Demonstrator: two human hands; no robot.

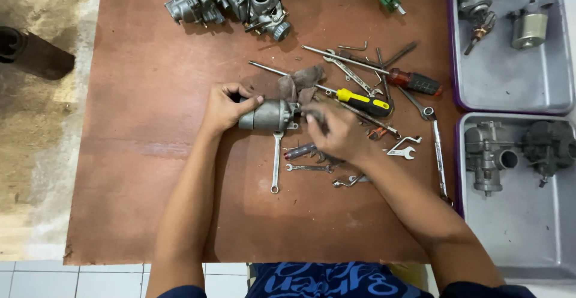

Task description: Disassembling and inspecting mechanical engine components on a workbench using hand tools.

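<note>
Near the brown board's (150, 172) centre lies a grey metal cylindrical motor housing (269, 115), long axis nine-to-three. Left hand (225, 107) grips its nine-o'clock end; right hand (337, 133), fingers curled, pinches something blurred at its three-o'clock end.

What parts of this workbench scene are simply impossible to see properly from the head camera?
- Head view: what the right hand pinches is blurred by motion.
- Head view: the near end of the grey metal cylinder is covered by the left hand.
- Head view: the dark object on the floor is cut off by the left edge.
- Head view: the lower metal tray runs off the right edge.
</note>
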